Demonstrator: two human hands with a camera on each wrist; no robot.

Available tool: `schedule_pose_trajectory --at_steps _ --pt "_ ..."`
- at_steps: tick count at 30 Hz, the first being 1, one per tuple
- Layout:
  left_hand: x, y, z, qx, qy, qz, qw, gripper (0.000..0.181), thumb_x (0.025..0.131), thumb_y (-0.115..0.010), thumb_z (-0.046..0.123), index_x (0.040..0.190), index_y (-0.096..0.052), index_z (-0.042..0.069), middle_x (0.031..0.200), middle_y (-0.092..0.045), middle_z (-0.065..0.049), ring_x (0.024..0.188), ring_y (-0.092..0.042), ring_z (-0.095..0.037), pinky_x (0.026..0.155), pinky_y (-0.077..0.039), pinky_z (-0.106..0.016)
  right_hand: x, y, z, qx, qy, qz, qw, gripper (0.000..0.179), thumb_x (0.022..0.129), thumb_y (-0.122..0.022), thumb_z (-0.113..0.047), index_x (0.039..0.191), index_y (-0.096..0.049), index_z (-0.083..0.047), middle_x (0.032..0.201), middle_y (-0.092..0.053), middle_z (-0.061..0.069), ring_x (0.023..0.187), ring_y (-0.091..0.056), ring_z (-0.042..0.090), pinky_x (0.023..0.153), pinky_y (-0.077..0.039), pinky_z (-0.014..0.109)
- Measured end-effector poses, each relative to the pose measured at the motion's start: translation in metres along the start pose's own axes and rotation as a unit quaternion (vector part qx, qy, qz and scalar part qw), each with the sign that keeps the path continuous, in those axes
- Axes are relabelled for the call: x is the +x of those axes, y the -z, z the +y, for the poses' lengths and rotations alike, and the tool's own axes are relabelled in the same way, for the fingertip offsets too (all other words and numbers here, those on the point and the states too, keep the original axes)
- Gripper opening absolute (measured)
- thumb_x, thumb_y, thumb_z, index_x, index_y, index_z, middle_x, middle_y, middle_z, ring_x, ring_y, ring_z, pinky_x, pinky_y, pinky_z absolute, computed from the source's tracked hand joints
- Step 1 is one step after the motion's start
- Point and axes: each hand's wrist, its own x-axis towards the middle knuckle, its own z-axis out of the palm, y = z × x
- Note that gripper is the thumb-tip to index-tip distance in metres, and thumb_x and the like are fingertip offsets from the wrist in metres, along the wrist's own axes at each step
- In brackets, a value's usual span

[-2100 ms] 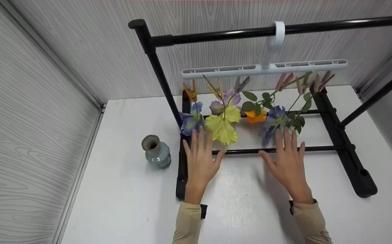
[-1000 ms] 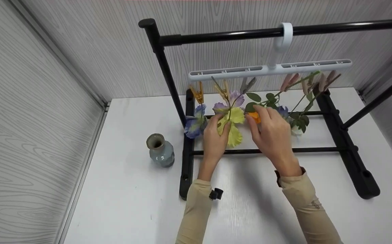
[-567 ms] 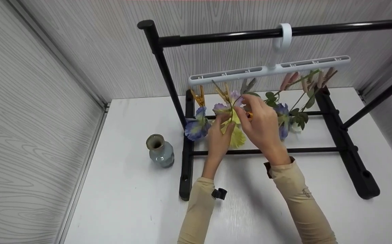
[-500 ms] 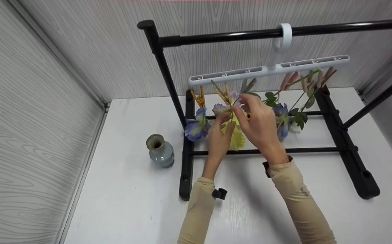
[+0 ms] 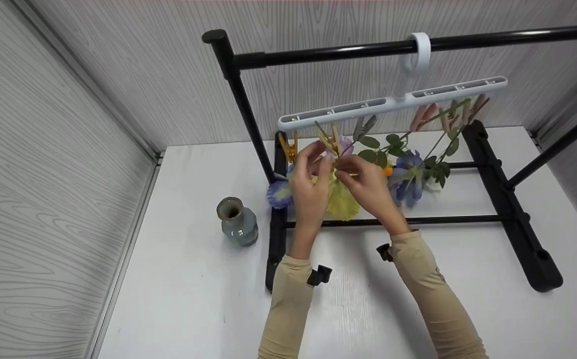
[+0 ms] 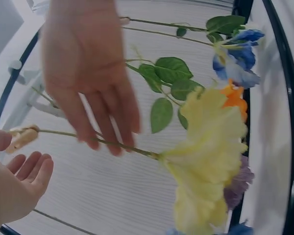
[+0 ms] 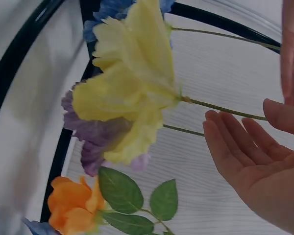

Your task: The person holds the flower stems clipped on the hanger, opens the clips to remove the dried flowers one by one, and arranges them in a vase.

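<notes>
The place looked like a small walled booth, whether in a lab or studio unclear: pale wood-grain panels [image 5: 44, 209] lined the white worktop [image 5: 179, 299] along its left, back and right edges, grey trim [image 5: 85, 80] running down towards its back-left corner.

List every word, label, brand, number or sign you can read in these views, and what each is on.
No text can be read in any of the three views.
Right sleeve: one small dark mark, too small and slanted to read; it may be a logo.
Blue-gray vase, white clip hanger, black rack, tan clothespin, yellow flower: no lettering on the sides that show.
</notes>
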Motion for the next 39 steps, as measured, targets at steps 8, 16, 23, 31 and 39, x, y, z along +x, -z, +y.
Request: schedule_pose_trajectory --at_steps 8,16,23,31,39 --pt "0.011 -0.020 0.022 0.097 -0.046 0.072 0.9916 0.042 0.095 -0.077 0.012 0.126 -0.059 -0.009 0.116 -0.067 -0.022 0.105 -0.069 -0.027 0.089 -0.056 -0.024 -0.008 -0.023 0.026 -0.043 0.035 0.075 0.9956 0.006 0.093 -0.069 0.005 0.095 -0.074 0.007 0.088 -0.074 0.019 0.082 -0.073 0.034 0.077 -0.059 0.050" --pt "0.017 -0.034 0.027 0.124 -0.008 0.089 0.9882 0.045 0.093 -0.080 0.018 0.124 -0.057 -0.006 0.112 -0.062 -0.019 0.098 -0.064 -0.026 0.078 -0.054 -0.026 -0.023 -0.040 0.035 -0.076 0.078 0.181 0.9774 0.009 0.088 -0.071 0.011 0.091 -0.075 0.004 0.078 -0.071 0.014 0.071 -0.068 0.027 0.067 -0.056 0.041" --pt "0.019 -0.039 0.022 0.145 -0.004 0.126 0.9813 0.035 0.093 -0.079 0.012 0.118 -0.063 -0.007 0.101 -0.070 -0.017 0.084 -0.070 -0.026 0.070 -0.059 -0.031 -0.032 -0.051 0.040 -0.064 0.092 0.245 0.9629 0.007 0.088 -0.073 0.011 0.092 -0.074 0.005 0.081 -0.073 0.017 0.072 -0.072 0.030 0.068 -0.060 0.044" --pt "0.022 -0.036 0.016 0.210 -0.049 0.133 0.9675 0.029 0.095 -0.077 0.014 0.113 -0.071 -0.008 0.093 -0.068 -0.014 0.073 -0.065 -0.024 0.063 -0.053 -0.026 -0.039 -0.055 0.045 -0.073 0.111 0.269 0.9540 0.002 0.090 -0.074 0.006 0.092 -0.074 0.006 0.082 -0.073 0.017 0.073 -0.072 0.030 0.068 -0.061 0.046" --pt "0.021 -0.039 0.015 0.151 -0.031 0.181 0.9712 0.033 0.091 -0.082 0.014 0.110 -0.062 -0.005 0.095 -0.069 -0.015 0.077 -0.068 -0.022 0.067 -0.056 -0.023 -0.040 -0.060 0.042 -0.070 0.142 0.301 0.9403 0.012 0.084 -0.075 0.014 0.089 -0.073 0.003 0.082 -0.071 0.015 0.072 -0.071 0.029 0.068 -0.060 0.042"
